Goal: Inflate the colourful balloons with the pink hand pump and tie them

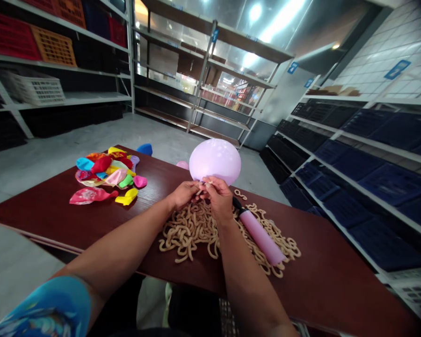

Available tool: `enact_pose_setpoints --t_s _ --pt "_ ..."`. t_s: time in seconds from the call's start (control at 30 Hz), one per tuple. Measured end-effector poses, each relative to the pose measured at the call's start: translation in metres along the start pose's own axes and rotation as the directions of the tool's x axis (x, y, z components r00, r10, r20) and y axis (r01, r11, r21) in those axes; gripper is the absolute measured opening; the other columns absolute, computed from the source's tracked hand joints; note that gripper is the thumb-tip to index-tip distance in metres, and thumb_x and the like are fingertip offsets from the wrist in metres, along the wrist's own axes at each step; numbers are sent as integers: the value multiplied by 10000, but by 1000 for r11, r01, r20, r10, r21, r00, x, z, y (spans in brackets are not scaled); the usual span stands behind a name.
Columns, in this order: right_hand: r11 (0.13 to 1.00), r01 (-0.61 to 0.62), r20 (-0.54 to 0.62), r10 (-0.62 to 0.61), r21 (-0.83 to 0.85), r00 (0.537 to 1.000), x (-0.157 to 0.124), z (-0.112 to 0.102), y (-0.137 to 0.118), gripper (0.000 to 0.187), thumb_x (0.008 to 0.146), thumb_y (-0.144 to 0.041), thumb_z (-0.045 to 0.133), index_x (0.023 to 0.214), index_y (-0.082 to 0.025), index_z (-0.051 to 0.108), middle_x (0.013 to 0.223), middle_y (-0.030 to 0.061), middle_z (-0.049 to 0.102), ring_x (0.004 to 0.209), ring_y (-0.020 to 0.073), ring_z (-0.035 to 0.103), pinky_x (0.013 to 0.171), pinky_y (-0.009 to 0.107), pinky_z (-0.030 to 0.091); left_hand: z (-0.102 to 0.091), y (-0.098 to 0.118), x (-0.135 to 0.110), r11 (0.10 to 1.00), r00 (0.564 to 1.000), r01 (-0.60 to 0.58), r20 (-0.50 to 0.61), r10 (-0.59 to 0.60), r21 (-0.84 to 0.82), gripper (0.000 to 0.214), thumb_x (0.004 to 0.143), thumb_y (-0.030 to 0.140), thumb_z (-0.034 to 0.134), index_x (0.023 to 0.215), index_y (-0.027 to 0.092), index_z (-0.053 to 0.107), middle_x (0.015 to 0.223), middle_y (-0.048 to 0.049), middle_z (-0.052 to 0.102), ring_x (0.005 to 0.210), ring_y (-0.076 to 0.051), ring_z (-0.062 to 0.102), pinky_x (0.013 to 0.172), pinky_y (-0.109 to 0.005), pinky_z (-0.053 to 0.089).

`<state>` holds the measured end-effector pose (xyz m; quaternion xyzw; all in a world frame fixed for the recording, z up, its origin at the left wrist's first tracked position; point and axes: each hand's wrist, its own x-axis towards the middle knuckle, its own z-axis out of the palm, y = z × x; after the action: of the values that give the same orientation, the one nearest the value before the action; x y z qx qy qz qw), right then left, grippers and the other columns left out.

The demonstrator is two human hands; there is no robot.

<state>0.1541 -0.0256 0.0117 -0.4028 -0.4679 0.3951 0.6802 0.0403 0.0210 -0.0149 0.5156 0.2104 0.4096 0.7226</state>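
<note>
An inflated pale purple balloon [215,160] floats just above the dark red table [56,206]. Both hands pinch at its neck. My left hand [184,193] is closed on the neck from the left. My right hand [218,195] is closed on it from the right, fingers pressed together at the knot. Beneath the hands lies a heap of tan S-shaped clips [196,229]. A pink hand pump [261,236] rests on that heap, right of my right wrist.
A pile of flat coloured balloons [108,175] lies at the table's left. A blue balloon [145,149] and a small pink balloon [183,164] sit by the far edge. Shelving with crates [52,47] lines the walls; blue bins [372,187] fill the right racks.
</note>
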Motion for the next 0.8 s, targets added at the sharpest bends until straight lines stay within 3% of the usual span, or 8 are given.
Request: enact_pose_setpoints --t_s 0.17,0.3,0.4,0.53,0.7,0.8 --pt "990 25 39 -20 -138 999 -1 -1 0 236 718 -326 624 918 -203 640 828 22 682 616 117 614 470 211 482 -1 4 -1 998 998 61 21 -62 29 350 756 467 554 688 124 550 520 1 478 407 -49 315 393 -193 180" --pt "993 23 44 -18 -116 999 0 -1 1 223 712 -314 626 902 -199 639 858 30 678 598 108 602 447 199 444 -3 4 -1 990 998 58 -4 -58 131 348 761 482 536 714 137 539 533 15 472 391 -46 267 388 -205 182" --pt "999 42 -93 -43 -9 995 1 2 -2 262 717 -310 625 954 -200 598 878 42 676 589 105 590 443 200 419 -4 2 1 957 996 -38 -69 60 286 344 794 491 477 729 158 530 544 28 455 435 -71 321 427 -212 253" --pt "988 143 -237 -151 -50 960 -3 10 -12 339 771 -326 570 1090 -214 542 995 61 651 688 120 600 549 233 458 -5 2 3 794 954 -173 -100 281 582 329 830 454 428 700 176 547 619 5 515 569 -118 436 569 -238 339" --pt "888 300 -143 -367 -350 919 -1 17 -26 294 818 -316 505 1089 -225 575 1160 59 567 1019 171 539 891 324 431 -13 2 4 680 899 -149 -187 395 718 336 859 415 377 658 192 527 569 1 482 541 -134 427 565 -254 311" --pt "724 428 10 -503 -541 864 20 26 -30 342 844 -263 432 1172 -229 521 1239 69 508 1157 189 449 991 372 357 -13 -1 4 684 915 -144 -167 368 715 321 862 401 371 696 185 542 609 -2 509 576 -134 450 590 -252 335"
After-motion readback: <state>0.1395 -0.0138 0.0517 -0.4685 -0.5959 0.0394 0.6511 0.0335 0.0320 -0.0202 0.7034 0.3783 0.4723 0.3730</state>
